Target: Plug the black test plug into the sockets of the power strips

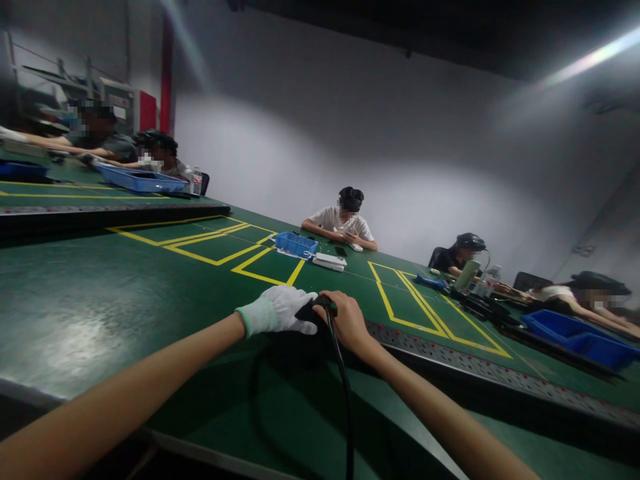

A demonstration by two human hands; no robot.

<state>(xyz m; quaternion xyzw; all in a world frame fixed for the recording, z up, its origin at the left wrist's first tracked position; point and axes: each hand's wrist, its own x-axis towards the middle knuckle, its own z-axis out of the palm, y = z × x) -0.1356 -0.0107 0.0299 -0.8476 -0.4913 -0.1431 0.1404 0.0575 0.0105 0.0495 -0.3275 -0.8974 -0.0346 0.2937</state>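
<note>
My left hand, in a white glove, reaches out over the green table and closes on a small black object with a black cable running back toward me. My bare right hand grips the same black object from the right, fingers curled over its top. What the black object is, I cannot make out. Both arms stretch forward from the bottom of the view.
Yellow marked rectangles cover the table. A blue bin and white device lie before a seated person. More blue bins and people sit right and far left. A studded rail runs along the table.
</note>
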